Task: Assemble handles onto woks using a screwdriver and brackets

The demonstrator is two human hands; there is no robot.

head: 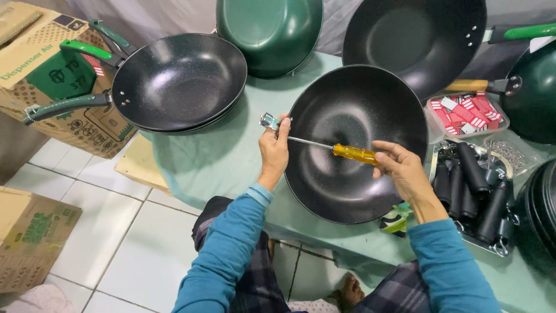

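A black speckled wok (353, 179) without a handle lies on the pale green table (226, 162) in front of me. My left hand (274, 152) pinches a small metal handle bracket (269, 120) against the wok's left rim. My right hand (402, 168) grips the yellow handle of a screwdriver (354, 153). Its thin shaft reaches leftward across the wok's inside toward the bracket.
A stack of woks with green handles (176, 81) sits at the left. A green wok (269, 32) and a black one (414, 37) lean at the back. A tray of black handles (478, 194), a box of red-white tags (466, 113) and cardboard boxes (49, 81) stand around.
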